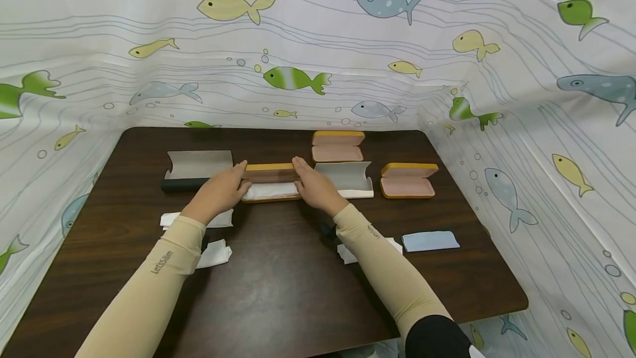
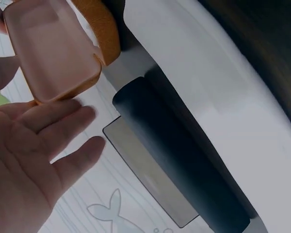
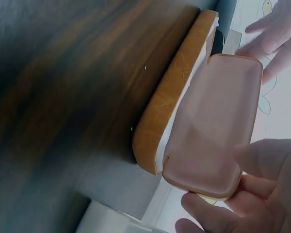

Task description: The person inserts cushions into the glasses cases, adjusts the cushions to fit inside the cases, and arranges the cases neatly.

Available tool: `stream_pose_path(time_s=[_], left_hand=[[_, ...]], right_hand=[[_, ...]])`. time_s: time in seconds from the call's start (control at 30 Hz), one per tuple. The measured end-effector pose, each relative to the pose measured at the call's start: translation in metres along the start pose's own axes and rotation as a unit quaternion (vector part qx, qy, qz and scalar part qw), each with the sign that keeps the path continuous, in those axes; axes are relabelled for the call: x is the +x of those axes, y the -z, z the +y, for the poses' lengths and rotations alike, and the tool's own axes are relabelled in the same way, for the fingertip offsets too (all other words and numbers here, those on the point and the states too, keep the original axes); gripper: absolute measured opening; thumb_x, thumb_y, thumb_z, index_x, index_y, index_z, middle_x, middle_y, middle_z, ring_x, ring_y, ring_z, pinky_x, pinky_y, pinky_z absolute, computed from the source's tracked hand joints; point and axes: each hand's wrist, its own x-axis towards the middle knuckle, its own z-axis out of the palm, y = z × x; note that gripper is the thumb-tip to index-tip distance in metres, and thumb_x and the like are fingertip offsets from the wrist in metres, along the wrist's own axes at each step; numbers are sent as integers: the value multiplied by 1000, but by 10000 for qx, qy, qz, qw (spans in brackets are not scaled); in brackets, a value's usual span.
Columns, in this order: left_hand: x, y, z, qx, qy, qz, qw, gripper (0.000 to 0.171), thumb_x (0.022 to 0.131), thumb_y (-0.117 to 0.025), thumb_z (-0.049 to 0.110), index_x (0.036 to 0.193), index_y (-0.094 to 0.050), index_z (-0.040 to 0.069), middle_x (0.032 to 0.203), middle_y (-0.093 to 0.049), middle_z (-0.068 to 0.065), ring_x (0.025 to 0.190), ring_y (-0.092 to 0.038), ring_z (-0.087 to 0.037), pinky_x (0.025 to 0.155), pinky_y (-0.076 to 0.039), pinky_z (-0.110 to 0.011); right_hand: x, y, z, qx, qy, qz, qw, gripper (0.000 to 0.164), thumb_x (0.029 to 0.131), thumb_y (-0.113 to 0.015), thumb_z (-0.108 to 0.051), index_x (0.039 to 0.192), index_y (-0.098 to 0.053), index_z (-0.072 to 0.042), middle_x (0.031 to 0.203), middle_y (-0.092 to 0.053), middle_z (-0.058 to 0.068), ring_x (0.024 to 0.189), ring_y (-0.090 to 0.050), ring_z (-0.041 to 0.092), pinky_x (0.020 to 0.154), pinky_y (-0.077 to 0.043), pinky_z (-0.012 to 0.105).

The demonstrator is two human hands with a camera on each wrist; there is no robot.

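Note:
An open orange-brown glasses case with pink lining lies between both hands, its lid raised. In its lower half rests a folded white cloth or paper. My left hand holds the left end of the lid, fingers behind it and thumb near its edge. At the other end my right hand pinches the lid, thumb on the inner face and fingers behind. The right wrist view shows the pink inside of the lid facing the camera, with a white edge along the lower half.
An open dark-green case with grey lining stands left, another grey-lined case right. Two open pink-lined cases sit farther right. White cloths and a blue cloth lie nearer; a dark object is partly hidden by the right forearm.

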Motion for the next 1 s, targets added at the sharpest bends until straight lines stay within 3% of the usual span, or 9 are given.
stream_pose_path(time_s=[0.07, 0.13, 0.23, 0.4, 0.47, 0.6, 0.73, 0.83, 1.0], left_hand=[[-1, -2, -1, -42, 41, -28, 10000, 67, 108, -49, 25, 159, -18, -7, 138, -56, -31, 122, -58, -46, 101, -46, -60], [-3, -4, -1, -54, 72, -36, 10000, 68, 108, -48, 26, 159, -17, -5, 110, -69, -25, 102, -66, -43, 86, -52, -56], [-4, -7, -2, -70, 56, 1, 10000, 68, 108, -48, 25, 160, -16, -5, 77, -62, -9, 76, -65, -32, 70, -50, -48], [-8, -13, -1, 15, -56, 168, 9998, 67, 107, -49, 23, 159, -18, -6, 64, -54, -4, 58, -58, -22, 59, -48, -41], [-10, -15, 0, 31, -89, 216, 9997, 67, 107, -50, 22, 158, -18, -7, 64, -55, -4, 54, -54, -19, 57, -47, -40], [-15, -19, 1, -21, -149, 313, 9994, 68, 106, -53, 20, 158, -18, -7, 79, -63, -9, 56, -53, -17, 57, -48, -40], [-21, -22, 1, -131, -186, 276, 9994, 69, 106, -53, 18, 158, -16, -6, 118, -66, -24, 74, -67, -27, 70, -54, -47], [-25, -24, 2, -202, -201, 167, 9995, 71, 106, -52, 18, 159, -12, -7, 143, -51, -31, 100, -69, -36, 85, -54, -53], [-29, -25, 5, -176, -186, -45, 9997, 77, 107, -51, 21, 159, -3, -8, 136, -57, -32, 108, -67, -41, 90, -53, -55]], right_hand=[[-1, -1, -1, -53, -46, 111, 9999, 63, 107, -55, -19, 160, -26, -4, 166, -26, 12, 147, -37, 24, 109, -44, 40], [-3, -1, -2, -118, -74, 249, 9996, 61, 106, -55, -18, 159, -29, -4, 164, -30, 11, 145, -39, 24, 109, -45, 40], [-6, -2, -5, -224, -95, 466, 9986, 58, 105, -57, -16, 158, -34, -5, 161, -35, 11, 142, -44, 24, 104, -48, 40], [-12, -7, -7, -726, 38, 798, 9942, 56, 103, -58, -14, 154, -40, -2, 156, -43, 12, 120, -64, 29, 80, -58, 39], [-15, -9, -8, -870, 116, 877, 9923, 55, 103, -58, -13, 153, -41, 0, 155, -45, 14, 106, -69, 31, 72, -58, 39], [-20, -13, -7, -902, 255, 987, 9907, 53, 103, -57, -12, 152, -41, 2, 154, -45, 16, 90, -71, 30, 73, -58, 38], [-24, -16, -6, -930, 337, 1032, 9897, 53, 104, -58, -12, 153, -41, 1, 154, -45, 15, 82, -70, 29, 77, -58, 38], [-27, -18, -6, -979, 389, 982, 9896, 55, 103, -59, -12, 154, -40, 1, 155, -43, 13, 91, -70, 29, 82, -57, 39], [-31, -18, -4, -878, 382, 806, 9921, 59, 103, -59, -11, 156, -35, -1, 160, -38, 12, 116, -65, 27, 99, -52, 40]])
